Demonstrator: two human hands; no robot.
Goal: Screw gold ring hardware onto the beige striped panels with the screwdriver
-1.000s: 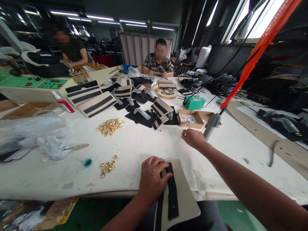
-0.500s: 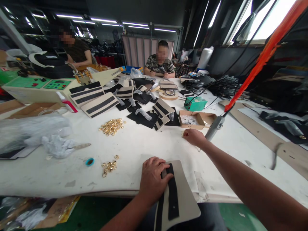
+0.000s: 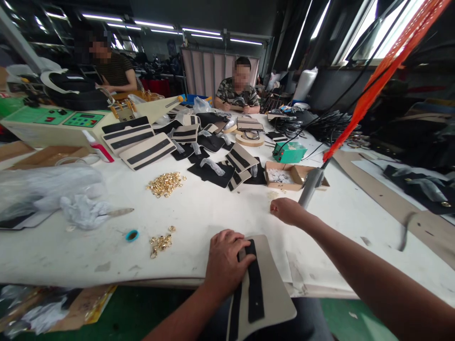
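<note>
My left hand (image 3: 224, 263) lies flat with fingers stretched on a beige panel with black strips (image 3: 265, 289) that overhangs the near edge of the white table (image 3: 213, 213). My right hand (image 3: 287, 210) reaches forward over the table with its fingers pinched together; what they hold is too small to make out. It is just in front of a small cardboard box of white pieces (image 3: 284, 176). A grey hanging tool (image 3: 310, 187) on an orange coiled cord (image 3: 384, 66) dangles right beside that hand.
Two piles of gold metal rings (image 3: 165, 183) (image 3: 160, 243), a blue ring (image 3: 131, 235), crumpled plastic bags (image 3: 53, 194), a green box (image 3: 293, 152) and many beige-and-black panels (image 3: 147, 151) lie about. A control unit (image 3: 64, 124) stands at left. Two other people sit at the far side.
My right hand drew back slightly towards me from the box. The hanging tool swung a little. My left hand stayed on the panel.
</note>
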